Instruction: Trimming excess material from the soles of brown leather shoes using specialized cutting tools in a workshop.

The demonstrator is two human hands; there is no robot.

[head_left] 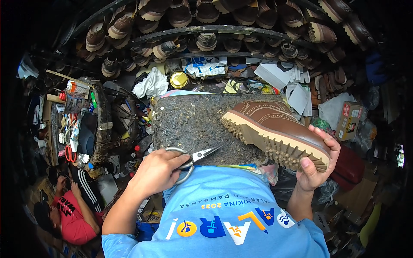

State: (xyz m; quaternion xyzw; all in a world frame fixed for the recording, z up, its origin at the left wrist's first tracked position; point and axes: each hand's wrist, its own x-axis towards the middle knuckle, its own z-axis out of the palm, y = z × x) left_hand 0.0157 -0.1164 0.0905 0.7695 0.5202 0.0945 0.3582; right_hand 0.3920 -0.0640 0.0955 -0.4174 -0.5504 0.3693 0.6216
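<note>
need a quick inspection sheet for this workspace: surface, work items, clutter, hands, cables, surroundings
Surface: dark work surface, rough and crusted.
Work items: brown shoe, its lugged sole turned toward the wearer; metal scissors with grey handles.
Clutter: dense behind and left, including a crumpled white cloth, round yellow-topped can and red-handled scissors.
Hands: left hand on the metal scissors' handles; right hand gripping the shoe's toe end.
Cables: nothing seen.
Surroundings: racked shoes behind; another person in red, lower left.
</note>
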